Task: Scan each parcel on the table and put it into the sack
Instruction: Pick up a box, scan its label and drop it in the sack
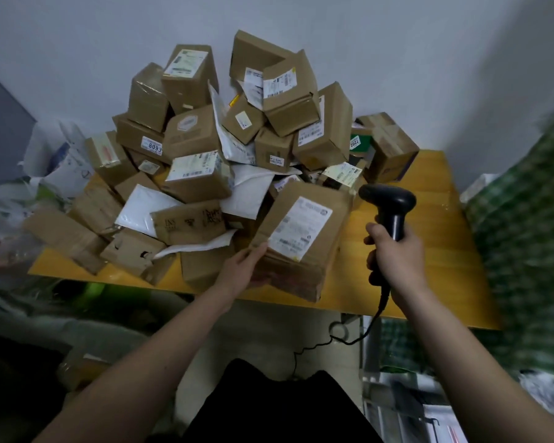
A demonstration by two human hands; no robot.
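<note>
We scanned a parcel at the tabletop's near edge.
Our left hand (248,266) fingers (257,251) curled around the parcel (301,241), tilting it; our right hand (394,254) gripped the scanner (389,199) beside it.

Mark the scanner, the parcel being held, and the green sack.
scanner (388,197): head view, on its black head.
held parcel (301,228): head view, on its white label.
green sack (525,219): head view, on its checked side.

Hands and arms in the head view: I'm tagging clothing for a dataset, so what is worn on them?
Nothing shows on either. The left hand and right hand are bare, with no gloves, rings or watch to be seen. Both forearms are uncovered up to the picture's lower edge; no sleeve comes into view.
</note>
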